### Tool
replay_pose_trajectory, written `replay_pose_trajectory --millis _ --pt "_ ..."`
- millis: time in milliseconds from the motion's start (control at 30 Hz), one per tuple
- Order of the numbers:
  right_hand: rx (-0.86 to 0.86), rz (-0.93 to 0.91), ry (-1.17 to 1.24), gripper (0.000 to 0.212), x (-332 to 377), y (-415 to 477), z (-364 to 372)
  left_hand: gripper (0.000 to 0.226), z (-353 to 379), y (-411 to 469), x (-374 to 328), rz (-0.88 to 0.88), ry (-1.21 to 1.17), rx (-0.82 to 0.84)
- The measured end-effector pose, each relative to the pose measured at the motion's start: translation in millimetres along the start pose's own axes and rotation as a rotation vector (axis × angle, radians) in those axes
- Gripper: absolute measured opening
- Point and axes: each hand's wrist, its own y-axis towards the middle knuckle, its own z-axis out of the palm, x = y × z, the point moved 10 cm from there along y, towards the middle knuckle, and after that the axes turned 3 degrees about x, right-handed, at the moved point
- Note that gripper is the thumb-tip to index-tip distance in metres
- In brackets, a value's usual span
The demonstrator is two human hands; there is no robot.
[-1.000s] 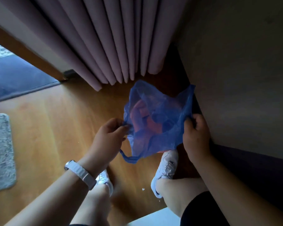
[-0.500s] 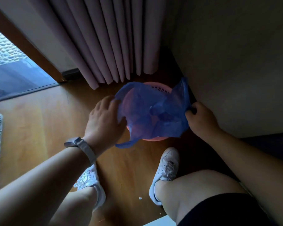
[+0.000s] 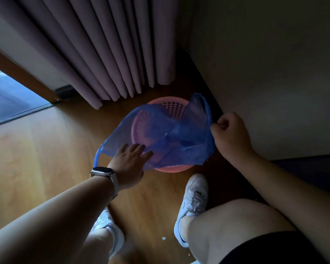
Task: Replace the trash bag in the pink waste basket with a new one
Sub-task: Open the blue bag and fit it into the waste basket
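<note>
- Head view: the pink basket [image 3: 171,101] stands on the wooden floor [image 3: 46,149] in the corner, between the curtain [image 3: 103,44] and the wall [image 3: 255,73]. It sits just ahead of the person's white shoes [image 3: 196,195].
- Head view: a blue bag [image 3: 171,134] is draped loosely over the basket's mouth. The bag's body sags inside, and the holed far wall of the basket shows bare behind it.
- Head view: the left hand [image 3: 129,165], with a watch [image 3: 103,173] on its wrist, lies flat. Its fingers [image 3: 136,149] are straight and press the bag's near-left edge by the rim without gripping anything.
- Head view: the right hand [image 3: 230,136] is curled into a fist round the bag's right edge and holds it out beyond the rim, next to the wall.
- Progress, as a judgement: no old bag is in sight, so this looks like the new liner going in. The bag is opened and partly in the basket, but its edge is not yet folded over the rim all round. The far side is uncovered and one handle loop hangs loose at the left. What remains is to stretch the edge over the rim and push the bag down.
</note>
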Motion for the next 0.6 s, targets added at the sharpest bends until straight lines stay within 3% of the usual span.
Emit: replay_pose_trajectory --millis 67,167,233,333,400,467,533,600 --pt "0.066 -0.196 0.047 0.008 47 -11 4 0.064 -1 4 5 0.006 -0.023 -0.016" --pt "0.395 -0.441 0.056 0.006 95 -40 44 0.058 0 8 -3 0.064 -0.009 -0.045" --pt "0.608 -0.500 -0.073 0.004 93 -55 81 0.055 3 12 -14 0.121 0.012 -0.045" --pt "0.804 -0.545 -0.458 0.019 54 -56 128 0.040 10 16 -22 0.156 0.039 -0.032" --pt "0.803 -0.581 -0.748 0.027 25 -42 139 0.030 13 17 -19 0.150 0.032 -0.033" --pt "0.753 -0.538 -0.890 0.035 1 -21 136 0.026 16 18 -12 0.148 0.036 -0.027" --pt "0.710 -0.484 -0.902 0.039 -15 -6 128 0.023 15 19 -5 0.156 0.051 -0.032" --pt "0.660 -0.541 -0.837 0.025 -18 -6 124 0.023 15 20 4 0.153 0.049 -0.031"
